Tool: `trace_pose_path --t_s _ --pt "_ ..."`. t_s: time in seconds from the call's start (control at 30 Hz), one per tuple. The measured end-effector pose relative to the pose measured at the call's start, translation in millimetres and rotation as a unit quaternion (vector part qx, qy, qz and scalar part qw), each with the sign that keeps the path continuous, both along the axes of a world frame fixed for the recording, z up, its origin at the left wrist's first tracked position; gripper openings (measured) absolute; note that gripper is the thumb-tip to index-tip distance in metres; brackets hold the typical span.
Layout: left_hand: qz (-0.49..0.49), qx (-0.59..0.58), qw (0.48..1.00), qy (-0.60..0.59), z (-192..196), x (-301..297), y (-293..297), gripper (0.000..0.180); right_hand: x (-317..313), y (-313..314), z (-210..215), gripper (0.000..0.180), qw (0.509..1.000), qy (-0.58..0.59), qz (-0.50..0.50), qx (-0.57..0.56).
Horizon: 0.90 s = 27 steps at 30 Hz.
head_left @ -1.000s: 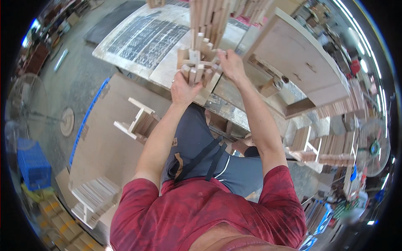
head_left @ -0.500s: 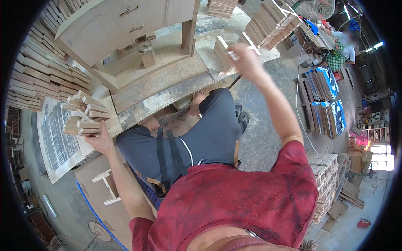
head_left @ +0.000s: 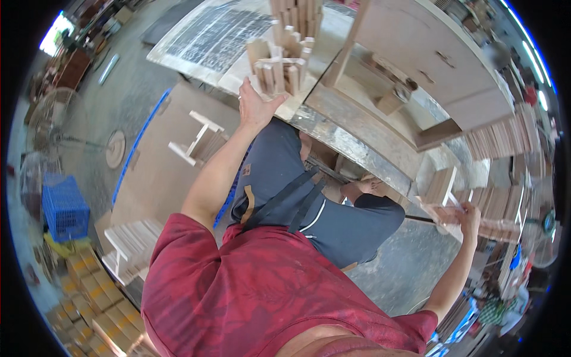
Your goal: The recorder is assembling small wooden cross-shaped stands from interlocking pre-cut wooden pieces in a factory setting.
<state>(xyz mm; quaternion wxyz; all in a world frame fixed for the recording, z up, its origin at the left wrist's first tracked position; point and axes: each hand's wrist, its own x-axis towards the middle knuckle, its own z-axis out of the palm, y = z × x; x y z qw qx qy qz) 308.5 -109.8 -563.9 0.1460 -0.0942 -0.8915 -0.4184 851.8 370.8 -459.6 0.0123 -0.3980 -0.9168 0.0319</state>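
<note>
My left hand (head_left: 257,107) is open, thumb and fingers spread, at the front edge of the bench. Right beside it stands a cluster of short wooden sticks (head_left: 278,66), mostly upright. Far over on the right, my right hand (head_left: 470,219) is closed on the near end of a wooden panel with pale end strips (head_left: 440,189). That piece rests at the bench's right end, next to a row of similar boards; the fingertips are partly hidden.
A large wooden cabinet-like frame (head_left: 425,65) stands on the bench, with a small block (head_left: 394,100) inside. To my left, an H-shaped wooden piece (head_left: 199,140) lies on a brown board (head_left: 157,172). Stacked assemblies (head_left: 134,241), a blue crate (head_left: 65,205) and cartons (head_left: 98,285) stand beyond.
The view has swung to the left. My right hand has come down from above the wooden panel and closed on its end. My left hand's fingers have spread beside the sticks.
</note>
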Motion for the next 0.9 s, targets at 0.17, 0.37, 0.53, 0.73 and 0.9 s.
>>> trace_pose_path --t_s 0.17,0.37,0.53,0.73,0.9 --pt "-0.025 0.006 0.997 0.067 35.2 34.8 -109.5 0.081 24.9 -2.5 27.4 0.024 0.995 0.084 -0.017 -0.046" --pt "0.017 -0.326 0.944 -0.047 -10.4 14.4 -244.3 0.044 -55.8 -138.2 58.4 0.022 0.981 0.18 0.067 -0.014" --pt "-0.016 -0.419 0.898 -0.132 -51.1 -7.0 -247.3 0.038 -153.7 -248.1 21.3 0.033 0.933 0.266 0.168 -0.173" --pt "0.02 -0.041 0.987 -0.153 -31.3 14.8 -287.8 0.027 -218.1 -293.5 -2.8 0.029 0.893 0.249 0.153 -0.342" --pt "0.001 0.18 0.983 0.032 83.4 106.8 -233.9 0.025 -238.8 -302.4 -12.9 0.03 0.846 0.251 0.119 -0.454"
